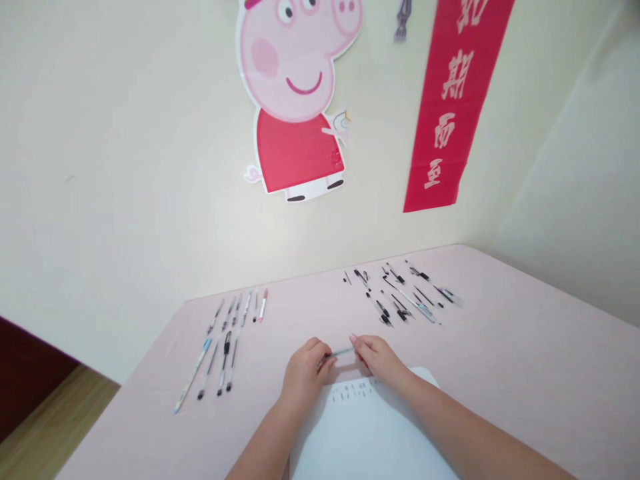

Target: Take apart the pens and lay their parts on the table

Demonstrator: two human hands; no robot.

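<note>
Pen [342, 352] between hands [303, 373] [381, 360]; sheet's [370, 437] tiny writing unreadable

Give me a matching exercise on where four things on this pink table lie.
Things:
1 pen
2 whole pens
3 loose pen parts
4 white sheet

Places:
A far right of the table
B pinched between left hand and right hand
C in rows at the left
D nearest the person, under the right forearm

Pairs: 1-B, 2-C, 3-A, 4-D.

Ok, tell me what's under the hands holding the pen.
Under the right hand: a white paper sheet on the pink table, small dark marks near its top edge, partly hidden. Under the left hand: mostly bare table.
</note>
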